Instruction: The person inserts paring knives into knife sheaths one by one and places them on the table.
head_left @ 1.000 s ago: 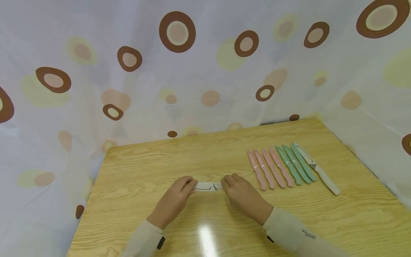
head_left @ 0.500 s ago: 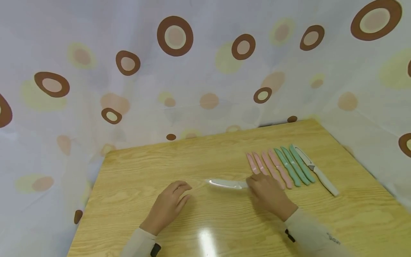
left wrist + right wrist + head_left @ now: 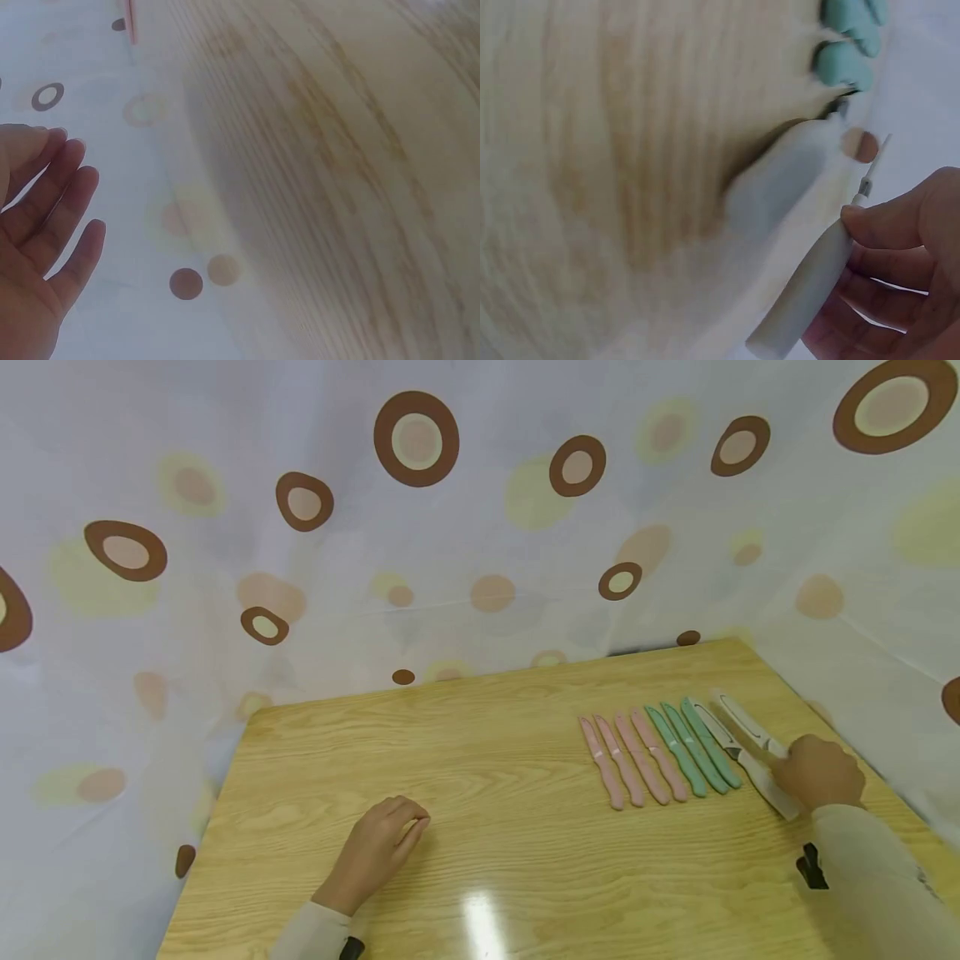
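Note:
At the right end of a row of knives, my right hand [image 3: 821, 772] holds a white knife [image 3: 744, 720] by its handle, the blade pointing to the far side. In the right wrist view, thumb and fingers grip its pale handle [image 3: 802, 292]. Beside it on the table lies another white knife [image 3: 765, 785], blurred in the right wrist view. My left hand [image 3: 375, 853] holds nothing over the left part of the table; its fingers look loosely bent in the left wrist view. I cannot tell whether the held knife touches the table.
Left of the white knives lie green knives [image 3: 677, 752], then several pink knives [image 3: 607, 764], side by side and slanted on the wooden table [image 3: 420, 743]. Behind and beside the table hangs a white curtain [image 3: 450, 543] with brown, yellow and pink dots.
Both hands held the white knife at the middle; the left let go and drew back slightly left. My right hand carried the knife right, past the row, and turned it to match the slant.

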### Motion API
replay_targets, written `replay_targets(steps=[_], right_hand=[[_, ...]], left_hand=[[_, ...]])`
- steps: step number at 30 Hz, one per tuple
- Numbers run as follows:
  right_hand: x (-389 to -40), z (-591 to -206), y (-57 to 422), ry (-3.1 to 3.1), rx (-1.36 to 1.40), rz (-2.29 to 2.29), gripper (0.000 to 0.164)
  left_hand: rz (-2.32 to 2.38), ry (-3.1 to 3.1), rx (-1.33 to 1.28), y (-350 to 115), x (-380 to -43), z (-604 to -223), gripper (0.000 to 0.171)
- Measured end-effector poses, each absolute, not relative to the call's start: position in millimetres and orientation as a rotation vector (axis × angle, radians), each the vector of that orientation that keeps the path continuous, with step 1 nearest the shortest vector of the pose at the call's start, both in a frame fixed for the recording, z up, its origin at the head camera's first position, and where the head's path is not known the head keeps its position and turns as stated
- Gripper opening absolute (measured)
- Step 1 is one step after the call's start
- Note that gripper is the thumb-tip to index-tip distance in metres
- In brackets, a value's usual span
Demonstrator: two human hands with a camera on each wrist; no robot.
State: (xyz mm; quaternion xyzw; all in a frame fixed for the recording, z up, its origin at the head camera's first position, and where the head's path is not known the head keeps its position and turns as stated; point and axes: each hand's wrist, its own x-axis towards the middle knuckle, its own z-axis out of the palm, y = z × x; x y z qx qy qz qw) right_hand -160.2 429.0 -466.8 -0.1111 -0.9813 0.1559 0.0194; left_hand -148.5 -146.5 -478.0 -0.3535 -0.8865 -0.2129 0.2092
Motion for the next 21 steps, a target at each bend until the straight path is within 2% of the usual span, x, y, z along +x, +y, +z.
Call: replay_targets(steps=[7,21], right_hand=[[-153.8,-482.8,440.0,-3.09,-0.353,0.475,0.029],[-158.7,-489.0,441.5,-3.109,-0.286,0.468,0.029]], left_hand=[[-0.553,-2.443,-0.974,-143.0,-150.3,-477.6,0.009],[-0.543,-2.497,-0.87,-148.2,-141.2,-487.2,0.011]])
